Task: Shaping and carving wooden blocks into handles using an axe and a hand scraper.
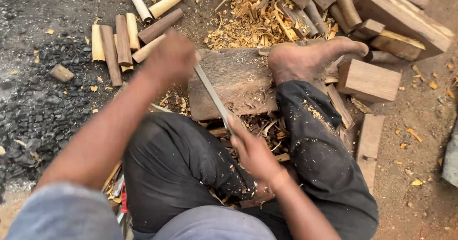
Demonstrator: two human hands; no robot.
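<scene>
In the head view, a person sits on the ground with the knees bent, in dark trousers, and looks down at a flat wooden block [238, 80] that lies between the legs. The left hand [171, 57] is clenched around the far end of a long thin metal blade [213, 96], and the right hand [252, 150] grasps the near end of it with closed fingers. The blade lies slanted across the left part of the block, and I cannot tell if it touches the wood. A bare foot [310, 56] rests on the right top corner of the block. Behind the left hand lie several short round wooden sticks [121, 39], side by side on the dark soil. Wood shavings [248, 15] are heaped behind the block, and rough timber pieces [377, 35] lie to the right.
</scene>
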